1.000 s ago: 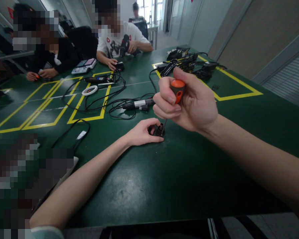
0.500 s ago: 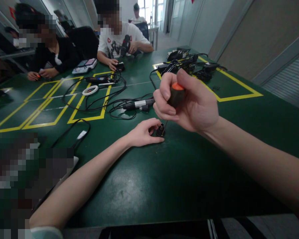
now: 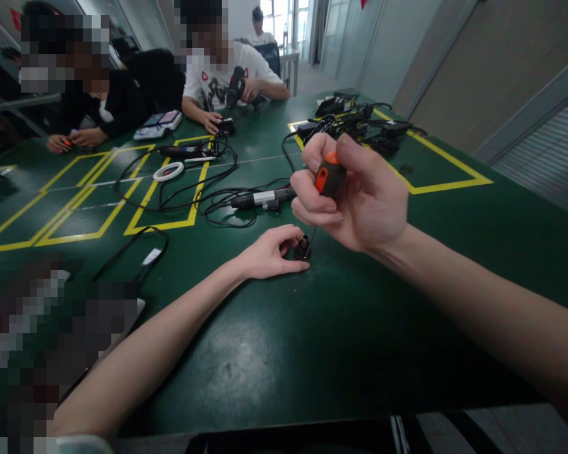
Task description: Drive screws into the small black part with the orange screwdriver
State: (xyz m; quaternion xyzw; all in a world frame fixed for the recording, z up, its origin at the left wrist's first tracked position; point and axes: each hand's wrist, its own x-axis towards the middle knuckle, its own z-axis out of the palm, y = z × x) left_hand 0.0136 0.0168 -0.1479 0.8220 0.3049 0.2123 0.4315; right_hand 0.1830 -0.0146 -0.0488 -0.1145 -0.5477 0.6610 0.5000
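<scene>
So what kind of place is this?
Probably a workshop or training room: a big green table is marked with yellow tape, the right hand grips a screwdriver-like tool, and a person across holds what looks like a power drill.

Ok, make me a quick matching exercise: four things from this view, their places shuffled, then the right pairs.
Things
1. screwdriver
2. small black part
3. white ring
4. drill

Places
A. within the curl of the left hand
B. held by a person in a white shirt
C. gripped in the right hand
D. lying on the green table, untouched

Pairs: 1-C, 2-A, 3-D, 4-B
</scene>
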